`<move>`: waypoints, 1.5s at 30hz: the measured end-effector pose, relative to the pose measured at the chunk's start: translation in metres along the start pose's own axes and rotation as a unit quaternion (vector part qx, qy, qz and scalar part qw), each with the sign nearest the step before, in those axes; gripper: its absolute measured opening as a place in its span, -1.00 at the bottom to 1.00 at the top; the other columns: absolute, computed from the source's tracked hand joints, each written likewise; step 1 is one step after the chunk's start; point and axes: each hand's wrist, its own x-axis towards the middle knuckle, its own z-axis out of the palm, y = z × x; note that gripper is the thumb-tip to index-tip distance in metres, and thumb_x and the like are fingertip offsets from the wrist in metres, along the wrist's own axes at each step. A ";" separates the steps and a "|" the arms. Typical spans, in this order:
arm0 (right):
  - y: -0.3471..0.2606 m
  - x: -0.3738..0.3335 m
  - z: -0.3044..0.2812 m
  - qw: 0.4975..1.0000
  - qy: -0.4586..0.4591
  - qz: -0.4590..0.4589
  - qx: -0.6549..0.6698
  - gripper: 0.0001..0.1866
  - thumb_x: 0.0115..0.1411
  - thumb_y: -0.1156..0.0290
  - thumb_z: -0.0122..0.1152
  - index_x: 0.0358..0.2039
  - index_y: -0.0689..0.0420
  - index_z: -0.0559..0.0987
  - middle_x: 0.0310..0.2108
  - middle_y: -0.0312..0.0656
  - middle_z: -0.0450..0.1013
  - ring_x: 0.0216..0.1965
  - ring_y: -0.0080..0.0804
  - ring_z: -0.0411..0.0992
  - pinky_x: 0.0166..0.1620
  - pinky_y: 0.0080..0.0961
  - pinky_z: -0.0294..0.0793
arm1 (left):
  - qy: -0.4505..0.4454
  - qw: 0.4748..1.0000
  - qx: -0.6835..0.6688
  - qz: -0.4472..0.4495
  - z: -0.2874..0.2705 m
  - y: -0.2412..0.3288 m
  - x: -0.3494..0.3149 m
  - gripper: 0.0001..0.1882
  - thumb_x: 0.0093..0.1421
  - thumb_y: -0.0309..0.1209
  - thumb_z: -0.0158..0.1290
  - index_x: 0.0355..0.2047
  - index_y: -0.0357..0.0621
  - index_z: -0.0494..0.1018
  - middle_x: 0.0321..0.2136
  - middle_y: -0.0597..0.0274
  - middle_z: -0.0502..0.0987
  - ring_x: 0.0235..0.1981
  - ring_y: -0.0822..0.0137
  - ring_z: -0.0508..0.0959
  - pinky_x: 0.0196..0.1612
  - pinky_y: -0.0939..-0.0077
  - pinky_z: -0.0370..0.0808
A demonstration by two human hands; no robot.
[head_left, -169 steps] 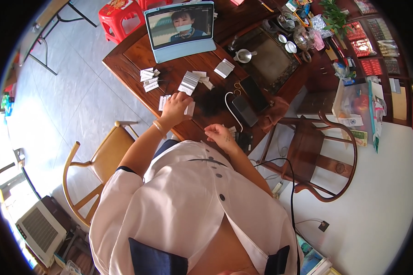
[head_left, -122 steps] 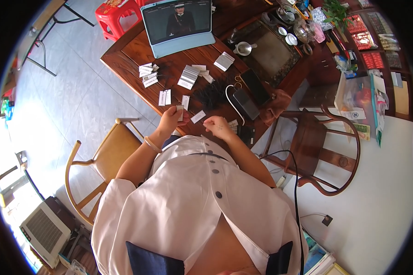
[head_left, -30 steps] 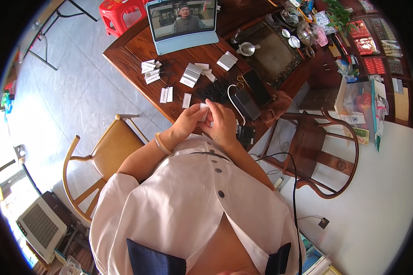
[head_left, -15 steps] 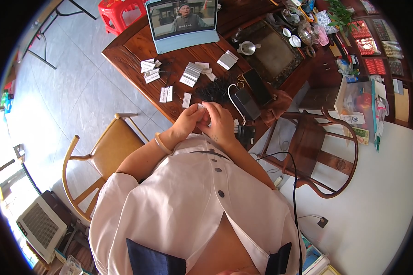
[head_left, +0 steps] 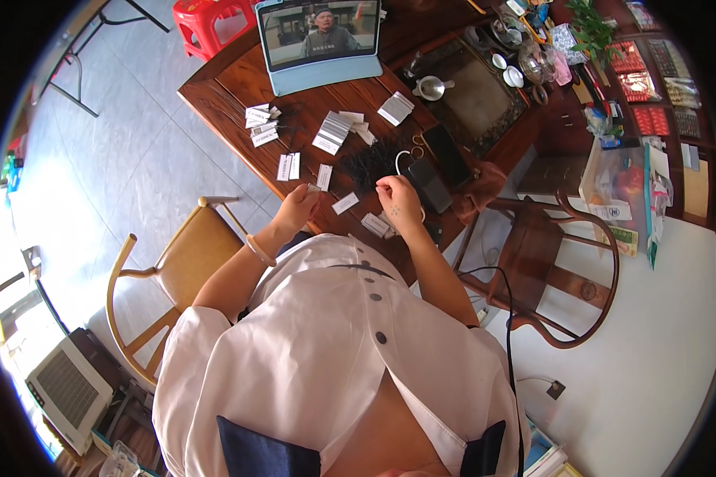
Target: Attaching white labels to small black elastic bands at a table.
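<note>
My left hand (head_left: 297, 210), a pale bracelet on its wrist, is closed on a small white tag (head_left: 314, 189) at the table's near edge. My right hand (head_left: 400, 200) is apart from it, fingers pinched beside a tangle of black strings (head_left: 367, 164); whatever is between those fingertips is too small to make out. Between the hands a white tag (head_left: 345, 203) lies on the wood, and more white tags (head_left: 376, 226) lie by my right wrist. Farther off are a fanned stack of grey-and-white tags (head_left: 332, 133), a smaller stack (head_left: 395, 109) and a strung bunch (head_left: 262, 126).
A tablet (head_left: 318, 36) in a light blue case stands at the back of the wooden table (head_left: 229, 86). Right of the strings lie a dark phone (head_left: 445, 155) and a black-grey box-like device (head_left: 427, 184). Beyond is a tea tray (head_left: 485, 103) with a metal cup (head_left: 432, 87).
My hands were together and have moved apart, the left one leftward with a tag, the right one rightward to the strings. The tags between them have come into view.
</note>
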 end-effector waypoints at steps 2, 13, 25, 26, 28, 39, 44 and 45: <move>0.000 0.009 0.010 0.999 0.007 -0.029 -0.021 -0.81 0.02 0.43 0.25 -0.31 0.10 0.50 -0.36 -0.16 0.42 -0.41 -0.22 0.46 -0.34 -0.37 0.45 | 0.013 1.000 0.024 -0.008 0.000 -0.001 0.000 -0.84 0.25 -0.34 -0.05 -0.38 -0.19 0.35 -0.61 0.36 0.35 -0.59 0.52 0.32 -0.53 0.58 0.29; -0.010 0.019 0.008 0.986 0.057 -0.039 -0.154 -0.91 0.05 0.39 0.20 -0.43 0.05 0.48 -0.36 -0.21 0.42 -0.43 -0.16 0.46 -0.40 -0.28 0.46 | 0.117 0.976 0.152 0.104 0.000 0.001 0.004 -0.75 0.09 -0.37 0.19 -0.30 -0.21 0.41 -0.50 0.35 0.45 -0.48 0.51 0.40 -0.40 0.60 0.37; -0.069 -0.024 -0.042 0.991 0.121 -0.049 -0.040 -0.89 -0.03 0.43 0.29 -0.45 0.08 0.55 -0.42 -0.28 0.46 -0.52 -0.36 0.46 -0.45 -0.46 0.41 | 0.043 0.990 0.086 0.100 0.031 0.044 -0.001 -0.75 0.01 -0.48 0.24 -0.37 -0.25 0.38 -0.42 0.23 0.55 -0.37 0.50 0.53 -0.32 0.60 0.48; -0.070 -0.027 -0.044 0.992 0.116 -0.046 -0.033 -0.89 -0.04 0.44 0.29 -0.45 0.07 0.55 -0.42 -0.28 0.46 -0.53 -0.36 0.45 -0.45 -0.46 0.41 | 0.043 0.989 0.100 0.101 0.032 0.048 -0.003 -0.76 0.01 -0.49 0.24 -0.37 -0.24 0.39 -0.44 0.25 0.54 -0.40 0.50 0.51 -0.33 0.60 0.47; -0.071 -0.030 -0.047 0.992 0.114 -0.048 -0.039 -0.88 -0.04 0.44 0.29 -0.45 0.07 0.54 -0.42 -0.29 0.46 -0.53 -0.37 0.45 -0.45 -0.46 0.40 | 0.044 0.987 0.115 0.103 0.035 0.058 -0.011 -0.77 0.01 -0.49 0.23 -0.38 -0.23 0.39 -0.45 0.26 0.53 -0.42 0.51 0.50 -0.34 0.61 0.47; -0.074 -0.038 -0.047 0.992 0.113 -0.032 -0.044 -0.89 -0.04 0.45 0.28 -0.45 0.07 0.54 -0.44 -0.32 0.46 -0.56 -0.40 0.43 -0.42 -0.49 0.38 | -0.014 0.995 0.000 0.096 0.035 0.061 -0.023 -0.77 0.03 -0.47 0.24 -0.38 -0.23 0.40 -0.45 0.30 0.52 -0.42 0.51 0.49 -0.34 0.58 0.46; -0.075 -0.040 -0.050 0.992 0.117 -0.039 -0.032 -0.89 -0.03 0.45 0.28 -0.44 0.07 0.54 -0.44 -0.32 0.46 -0.58 -0.40 0.42 -0.46 -0.50 0.38 | -0.007 0.978 0.179 0.110 0.037 0.080 -0.033 -0.78 0.02 -0.44 0.24 -0.41 -0.22 0.41 -0.48 0.26 0.53 -0.43 0.47 0.50 -0.35 0.54 0.46; -0.076 -0.040 -0.050 0.992 0.117 -0.039 -0.032 -0.89 -0.03 0.45 0.28 -0.44 0.07 0.54 -0.44 -0.32 0.46 -0.58 -0.40 0.42 -0.46 -0.50 0.38 | -0.005 0.970 0.221 0.100 0.036 0.078 -0.032 -0.77 0.01 -0.43 0.25 -0.42 -0.22 0.40 -0.49 0.24 0.53 -0.43 0.46 0.51 -0.35 0.53 0.46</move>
